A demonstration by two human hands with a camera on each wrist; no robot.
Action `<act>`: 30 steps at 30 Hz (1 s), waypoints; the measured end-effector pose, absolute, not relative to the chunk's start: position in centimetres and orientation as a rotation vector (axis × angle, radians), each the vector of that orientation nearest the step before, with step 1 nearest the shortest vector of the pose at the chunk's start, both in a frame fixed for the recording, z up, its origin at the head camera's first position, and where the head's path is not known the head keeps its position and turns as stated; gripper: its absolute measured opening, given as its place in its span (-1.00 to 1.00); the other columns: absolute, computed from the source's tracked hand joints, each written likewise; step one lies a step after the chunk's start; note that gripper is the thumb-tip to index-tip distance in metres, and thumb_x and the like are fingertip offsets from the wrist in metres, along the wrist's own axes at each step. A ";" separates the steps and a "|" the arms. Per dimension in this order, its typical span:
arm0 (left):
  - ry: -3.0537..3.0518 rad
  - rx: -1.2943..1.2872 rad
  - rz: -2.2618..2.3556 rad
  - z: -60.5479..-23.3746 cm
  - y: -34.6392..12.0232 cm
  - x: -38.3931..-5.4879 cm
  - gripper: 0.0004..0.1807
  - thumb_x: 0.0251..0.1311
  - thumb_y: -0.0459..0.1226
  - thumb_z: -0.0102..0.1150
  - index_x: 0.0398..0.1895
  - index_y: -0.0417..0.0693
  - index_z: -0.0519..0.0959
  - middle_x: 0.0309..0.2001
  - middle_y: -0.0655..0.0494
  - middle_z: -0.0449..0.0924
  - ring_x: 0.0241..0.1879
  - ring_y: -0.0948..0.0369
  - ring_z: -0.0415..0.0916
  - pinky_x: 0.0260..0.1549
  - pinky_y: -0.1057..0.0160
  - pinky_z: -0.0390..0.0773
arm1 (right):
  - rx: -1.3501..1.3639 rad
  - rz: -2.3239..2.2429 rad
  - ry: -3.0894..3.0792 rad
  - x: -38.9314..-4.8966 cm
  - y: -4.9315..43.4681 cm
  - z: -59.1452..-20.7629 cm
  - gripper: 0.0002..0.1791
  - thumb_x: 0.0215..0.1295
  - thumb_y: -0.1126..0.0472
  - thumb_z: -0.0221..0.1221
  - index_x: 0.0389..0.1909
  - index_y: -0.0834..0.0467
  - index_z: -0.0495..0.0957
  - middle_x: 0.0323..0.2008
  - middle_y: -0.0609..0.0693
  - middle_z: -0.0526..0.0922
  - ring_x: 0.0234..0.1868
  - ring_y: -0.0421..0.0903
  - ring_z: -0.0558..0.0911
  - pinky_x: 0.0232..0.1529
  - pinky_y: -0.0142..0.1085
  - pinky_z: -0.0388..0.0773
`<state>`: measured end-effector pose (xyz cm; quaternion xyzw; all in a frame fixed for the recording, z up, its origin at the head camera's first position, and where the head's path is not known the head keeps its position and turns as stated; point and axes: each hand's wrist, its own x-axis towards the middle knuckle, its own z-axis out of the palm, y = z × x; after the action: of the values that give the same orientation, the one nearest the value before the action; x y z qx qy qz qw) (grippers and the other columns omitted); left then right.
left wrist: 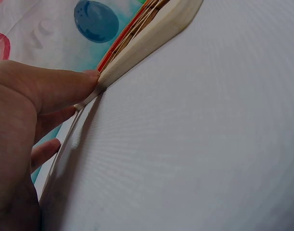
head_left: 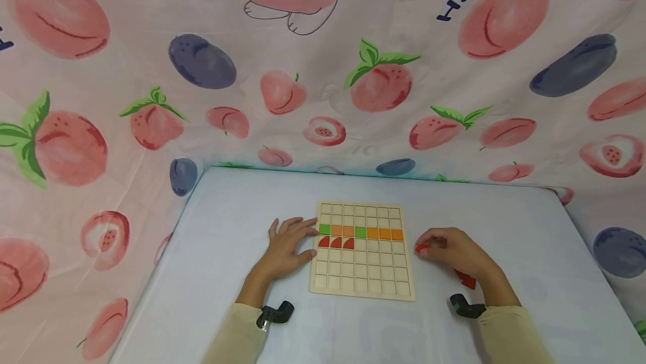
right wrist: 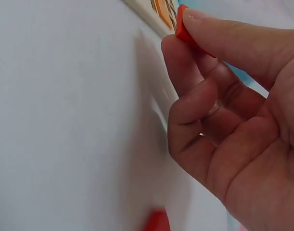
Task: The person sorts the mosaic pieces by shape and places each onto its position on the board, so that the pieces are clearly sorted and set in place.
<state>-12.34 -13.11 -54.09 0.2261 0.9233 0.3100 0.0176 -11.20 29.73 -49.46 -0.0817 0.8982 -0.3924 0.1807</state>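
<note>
A square wooden grid board (head_left: 360, 274) lies flat on the table. One of its rows holds green, orange and yellow-orange square tiles (head_left: 360, 232); the row below has three red quarter-round tiles (head_left: 336, 243) at its left end. My left hand (head_left: 286, 249) rests at the board's left edge with fingers spread, and in the left wrist view its thumb (left wrist: 70, 86) touches the board's side. Just off the right edge, my right hand (head_left: 456, 252) pinches a red tile (right wrist: 183, 30) between thumb and fingertips. More red pieces (head_left: 466, 280) lie under the right wrist, partly hidden.
The white table (head_left: 212, 229) stretches out around the board. Behind and beside it hangs a pink cloth (head_left: 282, 139) printed with fruit. Dark wrist cameras (head_left: 275, 314) sit on both wrists, below the beige sleeves' cuffs.
</note>
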 end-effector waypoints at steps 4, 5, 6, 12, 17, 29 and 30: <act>2.857 0.685 0.954 -54.2 -13.2 -12.4 -0.58 0.24 -0.07 0.34 0.17 0.21 0.60 0.50 0.26 0.37 0.51 0.03 0.15 0.47 -0.37 -0.35 | -0.241 -1.187 2.480 -11.7 28.3 -49.6 -0.77 0.29 0.07 0.39 -0.06 -0.01 0.70 -0.16 -0.11 0.76 -0.08 -0.12 0.68 -0.03 -0.40 0.60; 2.854 0.681 0.948 -54.2 -13.2 -12.4 -0.58 0.25 -0.07 0.33 0.18 0.22 0.60 0.50 0.26 0.36 0.52 0.03 0.14 0.47 -0.36 -0.36 | -0.232 -1.215 2.463 -11.8 27.8 -49.7 -0.76 0.28 0.07 0.39 -0.06 0.01 0.69 -0.17 -0.10 0.77 -0.08 -0.11 0.70 -0.03 -0.41 0.61; 2.850 0.676 0.943 -54.2 -13.2 -12.4 -0.58 0.25 -0.06 0.33 0.19 0.23 0.60 0.51 0.27 0.35 0.52 0.04 0.14 0.48 -0.36 -0.37 | -0.239 -1.236 2.454 -11.9 27.4 -49.8 -0.75 0.28 0.08 0.39 -0.06 0.03 0.69 -0.17 -0.09 0.77 -0.09 -0.11 0.71 -0.03 -0.41 0.61; 2.843 0.672 0.947 -54.4 -13.3 -12.5 -0.58 0.25 -0.05 0.32 0.19 0.24 0.59 0.51 0.29 0.34 0.52 0.05 0.13 0.48 -0.35 -0.38 | -0.264 -1.321 2.453 -12.4 25.0 -50.3 -0.78 0.24 0.08 0.43 -0.15 0.05 0.70 -0.25 -0.05 0.76 -0.19 -0.10 0.69 -0.11 -0.40 0.63; 2.836 0.671 0.953 -54.3 -13.3 -12.5 -0.58 0.25 -0.06 0.32 0.19 0.25 0.59 0.51 0.29 0.34 0.53 0.06 0.12 0.48 -0.34 -0.40 | -0.250 -1.331 2.472 -12.6 23.6 -50.3 -0.82 0.25 0.10 0.42 -0.15 0.02 0.75 -0.21 -0.05 0.75 -0.22 -0.10 0.65 -0.13 -0.40 0.61; 2.846 0.658 0.939 -54.2 -13.2 -12.4 -0.58 0.24 -0.06 0.32 0.18 0.25 0.60 0.51 0.30 0.34 0.52 0.06 0.13 0.48 -0.34 -0.38 | -0.192 -1.379 2.525 -13.2 19.8 -50.4 -0.84 0.24 0.16 0.42 -0.19 0.06 0.71 -0.29 -0.03 0.72 -0.27 -0.09 0.65 -0.19 -0.35 0.63; 2.850 0.659 0.940 -54.2 -13.2 -12.4 -0.58 0.24 -0.06 0.32 0.17 0.26 0.60 0.51 0.30 0.34 0.52 0.05 0.13 0.48 -0.34 -0.38 | -0.190 -1.385 2.527 -13.2 19.6 -50.4 -0.84 0.23 0.17 0.43 -0.20 0.06 0.71 -0.30 -0.03 0.72 -0.28 -0.09 0.66 -0.20 -0.34 0.63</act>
<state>-12.43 -13.16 -54.20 0.2143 0.9270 0.3058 0.0347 -13.20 19.58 -50.43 -0.0652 0.8680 -0.4757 0.1264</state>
